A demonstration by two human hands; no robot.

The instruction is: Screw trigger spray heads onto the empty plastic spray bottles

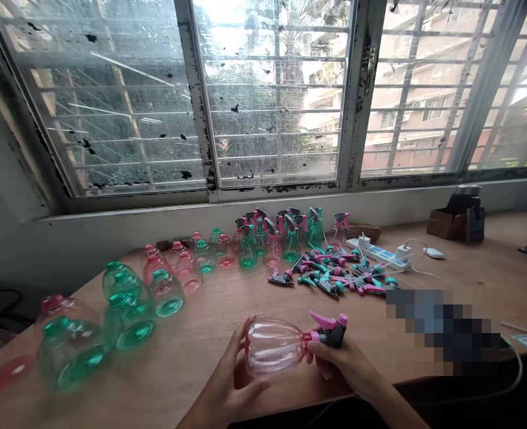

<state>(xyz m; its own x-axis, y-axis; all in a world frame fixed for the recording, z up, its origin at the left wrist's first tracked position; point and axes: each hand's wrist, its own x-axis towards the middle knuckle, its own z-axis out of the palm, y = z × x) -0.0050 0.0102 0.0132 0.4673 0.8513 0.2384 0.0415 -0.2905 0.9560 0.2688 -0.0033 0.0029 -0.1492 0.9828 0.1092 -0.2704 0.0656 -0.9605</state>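
Two hands [228, 381] around one pink spray bottle [275, 345] with trigger head [330, 329]

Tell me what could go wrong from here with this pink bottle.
The clear pink spray bottle is held sideways between the left hand and right hand, so the sprayer head might slip off if not seated. The green bottle, lying on its side, could roll along the wooden desk.

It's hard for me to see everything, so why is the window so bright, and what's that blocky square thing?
In the head view, sunlight makes the window glare white near the top, and the blocky pixelated patch is blurred on purpose, so whatever it covers can't be seen.
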